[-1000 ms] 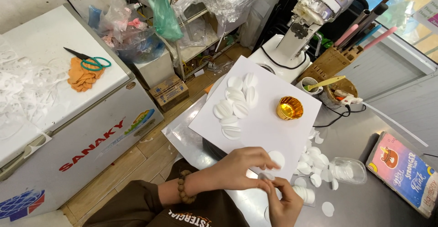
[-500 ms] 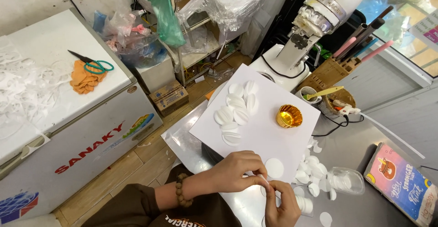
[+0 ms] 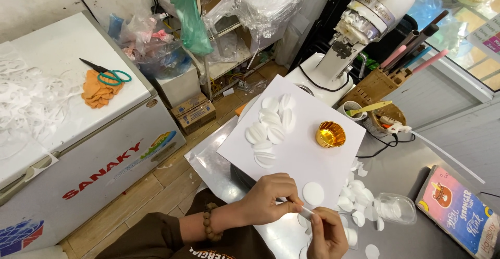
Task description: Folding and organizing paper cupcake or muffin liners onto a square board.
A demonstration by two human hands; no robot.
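Both hands meet at the near edge of the steel counter point(image 3: 406, 165), pinching one small folded white paper disc point(image 3: 306, 213) between them. The left hand point(image 3: 268, 199), a bead bracelet at its wrist, closes thumb and fingertips on the disc's upper end; the right hand point(image 3: 327, 233) curls round the lower end. Just beyond lies a white sheet of card point(image 3: 307, 144) carrying a flat white circle point(image 3: 313, 193), a cluster of folded discs point(image 3: 270, 126) and a shiny gold foil cup point(image 3: 330, 134).
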